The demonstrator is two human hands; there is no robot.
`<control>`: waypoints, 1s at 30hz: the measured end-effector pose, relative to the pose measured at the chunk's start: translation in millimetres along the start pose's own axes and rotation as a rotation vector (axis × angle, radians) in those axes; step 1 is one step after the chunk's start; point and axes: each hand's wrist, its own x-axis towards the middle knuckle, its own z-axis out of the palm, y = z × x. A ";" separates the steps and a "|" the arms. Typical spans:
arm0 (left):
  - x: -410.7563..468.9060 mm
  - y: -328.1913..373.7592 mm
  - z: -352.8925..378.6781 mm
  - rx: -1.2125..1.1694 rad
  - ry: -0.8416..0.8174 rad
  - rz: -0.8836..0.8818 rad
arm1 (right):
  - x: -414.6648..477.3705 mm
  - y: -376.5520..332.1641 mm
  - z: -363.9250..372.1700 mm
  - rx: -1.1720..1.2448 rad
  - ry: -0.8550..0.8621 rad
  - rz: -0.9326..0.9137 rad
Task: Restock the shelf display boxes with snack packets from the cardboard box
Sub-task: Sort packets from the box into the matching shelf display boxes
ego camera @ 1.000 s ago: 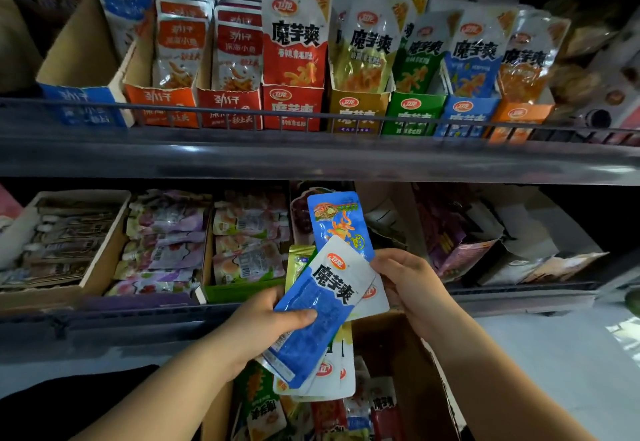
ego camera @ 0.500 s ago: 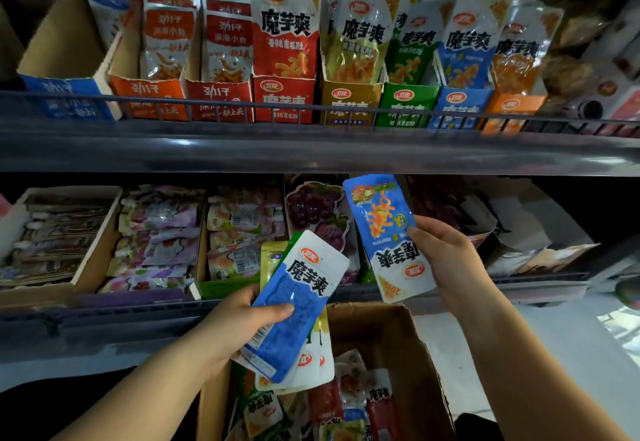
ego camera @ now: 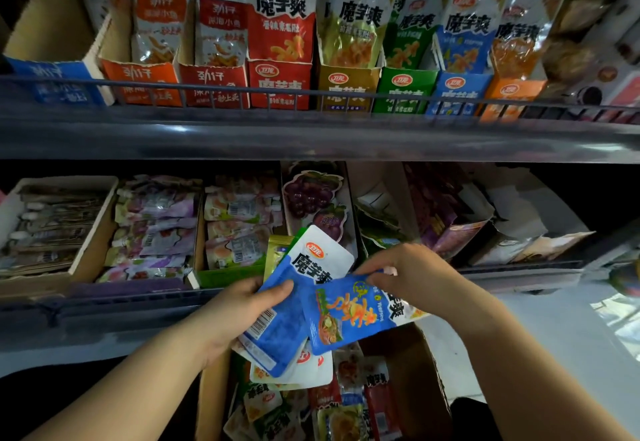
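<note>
Display boxes [ego camera: 280,75]: colour-coded cartons line the upper shelf [ego camera: 311,136] behind a wire rail [ego camera: 311,93], with packets standing upright in each. The blue box [ego camera: 457,86] sits between the green and orange ones.
Cardboard box [ego camera: 419,381]: open below the hands, with mixed packets loose inside.
Stack [ego camera: 280,326]: several packets fanned together above the cardboard box, a blue one on top with its barcode showing.
Blue packet [ego camera: 346,316]: lies sideways across the front of the stack, touching it, picture side up.
Left hand [ego camera: 235,316]: grips the stack, thumb over the front, fingers hidden behind.
Right hand [ego camera: 412,274]: pinches the blue packet by its upper edge, fingers curled over it.
Step in hand: apparently gathering; the blue packet looks set to join the stack. Nothing from this handful has reached the shelf yet.
Next move: probably turn the packet to match the stack and square the edges. Then lift the lot over the rail and slot it upright into the blue box, which already looks well filled, so room may be tight.
</note>
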 end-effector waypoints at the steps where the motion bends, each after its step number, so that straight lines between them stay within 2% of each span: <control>1: -0.6 -0.9 1.6 0.004 -0.013 0.002 | 0.7 -2.2 2.3 -0.058 0.024 -0.030; 3: -1.1 -3.5 4.6 0.016 -0.021 0.008 | 4.7 -3.4 9.1 -0.179 0.062 -0.102; 6: 1.3 -7.5 6.4 0.028 -0.002 0.001 | 10.3 -10.3 21.9 -0.230 0.180 -0.192; 10: 0.9 -7.3 6.4 0.025 0.029 0.034 | 15.5 -9.2 28.4 -0.257 0.558 -0.294; 13: -1.2 -2.3 4.3 -0.058 0.094 0.110 | 18.0 -6.8 23.5 -0.132 0.788 -0.226; 15: -3.9 2.5 2.7 -0.133 0.139 0.155 | 16.2 -8.6 18.6 0.148 0.879 -0.067; 16: -5.8 5.1 2.3 -0.156 0.154 0.172 | 15.1 -10.9 16.9 0.365 0.852 0.050; 18: -9.3 9.1 2.2 -0.183 0.160 0.208 | 14.2 -16.0 14.1 0.823 0.672 0.267; 20: -11.7 12.0 2.4 -0.201 0.164 0.233 | 15.0 -18.5 13.3 1.072 0.498 0.318; 24: -14.1 16.8 3.0 -0.212 0.175 0.248 | 13.8 -26.7 16.1 1.134 0.360 0.219; 30: -15.4 30.6 5.4 -0.225 0.176 0.325 | 13.5 -34.6 5.5 1.123 0.383 0.190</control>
